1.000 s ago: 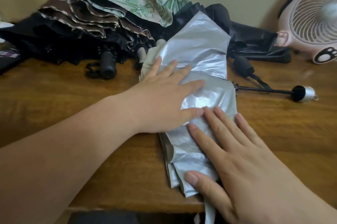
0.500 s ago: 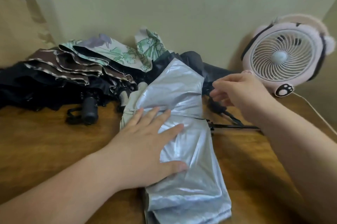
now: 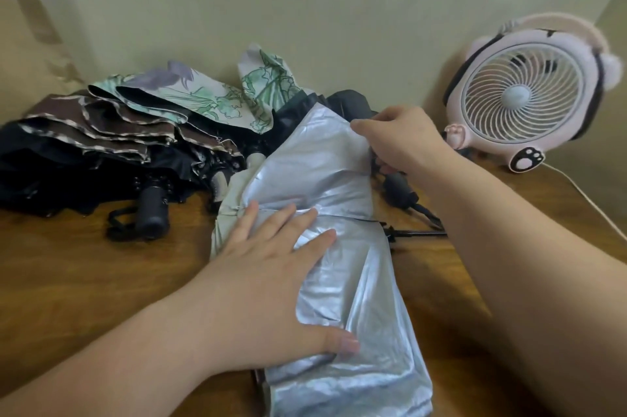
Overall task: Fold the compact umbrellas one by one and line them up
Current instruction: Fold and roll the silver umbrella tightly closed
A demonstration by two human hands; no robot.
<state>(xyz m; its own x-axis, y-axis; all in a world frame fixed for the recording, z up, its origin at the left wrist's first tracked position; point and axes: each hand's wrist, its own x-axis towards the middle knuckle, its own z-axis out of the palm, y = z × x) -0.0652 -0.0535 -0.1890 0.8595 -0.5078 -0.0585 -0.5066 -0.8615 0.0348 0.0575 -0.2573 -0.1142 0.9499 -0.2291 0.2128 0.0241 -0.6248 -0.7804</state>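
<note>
The silver umbrella (image 3: 325, 179) lies collapsed on the wooden worktop (image 3: 84, 281), running from the near edge towards the wall. Its canopy is a slick, crinkled, foil-like cloth that catches the light in pale blue streaks, and a cream layer shows along its left edge. The left hand (image 3: 271, 287) rests flat on the middle of it, fingers (image 3: 305, 216) straight and spread, thumb stretched low across the cloth. The right hand (image 3: 400, 141) is at the canopy's far right edge, thumb and curled fingers pinching the fabric there. A thin black shaft (image 3: 417, 232) pokes out sideways from under the silver cloth (whether it belongs to this umbrella I cannot tell).

Behind, against the wall, other umbrellas are heaped. A floral umbrella (image 3: 210, 101), pale with green leaves and a purple bloom, lies over a brown umbrella (image 3: 101, 124) with striped trim on its folds. Below them is black fabric and a stubby cylindrical black handle (image 3: 154, 209) with a wrist loop, resting on the wood. A second black handle (image 3: 397, 186) lies just below the right hand.

In the right corner stands a round pink desk fan (image 3: 522, 94) with a white spiral grille and a paw print on its foot; a white cable (image 3: 583, 192) trails from it. The wall (image 3: 305, 9) is plain, pale yellow-green.
</note>
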